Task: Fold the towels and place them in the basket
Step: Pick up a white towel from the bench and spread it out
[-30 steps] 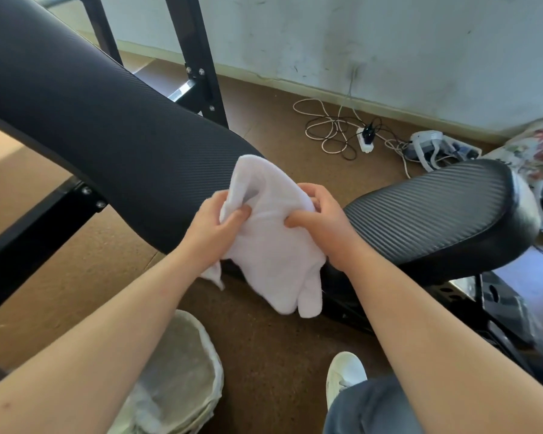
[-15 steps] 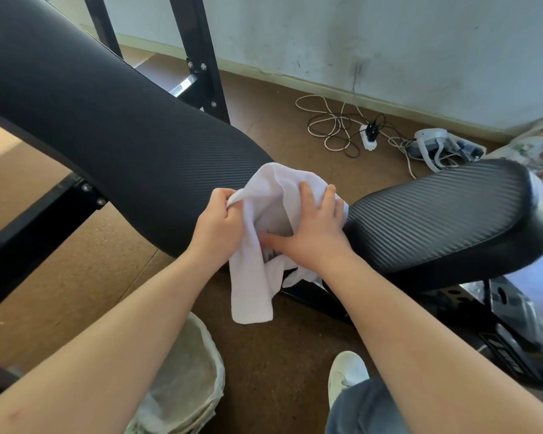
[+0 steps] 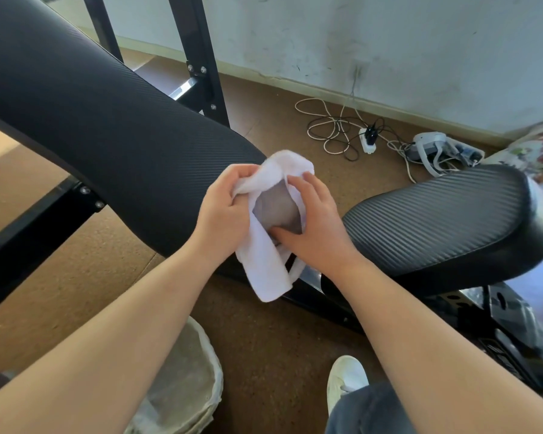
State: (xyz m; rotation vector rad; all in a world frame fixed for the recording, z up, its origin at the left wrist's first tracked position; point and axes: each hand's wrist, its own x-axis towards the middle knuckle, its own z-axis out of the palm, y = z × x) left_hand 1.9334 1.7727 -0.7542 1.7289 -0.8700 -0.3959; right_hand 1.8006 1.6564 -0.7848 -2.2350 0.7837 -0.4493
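While the white towel [image 3: 264, 270] is held in the air between both hands, the folding is judged to be at an early stage. Left of the grip and partly behind it, the black backrest pad [image 3: 91, 120] of a bench is seen slanting down toward the hands. Below the grip and slightly to its left, the basket [image 3: 217, 377] stands on the floor [image 3: 60, 277]; its pale lining is visible, but whether any folded towel lies inside cannot be told. On the left side of the grip, the left hand [image 3: 224, 211] is closed round the towel's upper edge, the fingers curled over bunched cloth. Between the hands the towel is opened into a loose pocket with a shadowed inner face, and its lower end hangs free beneath the grip. No flat, squared fold is seen. On the right side, the right hand [image 3: 317, 233] pinches the opposite edge between thumb and fingers. Right of the grip lies the ribbed seat pad [image 3: 436, 220], and beyond the grip some cables [image 3: 333, 133] lie near the wall. A white shoe [image 3: 347, 375] is seen below the right forearm. This towel remains to be folded and lowered into the basket.
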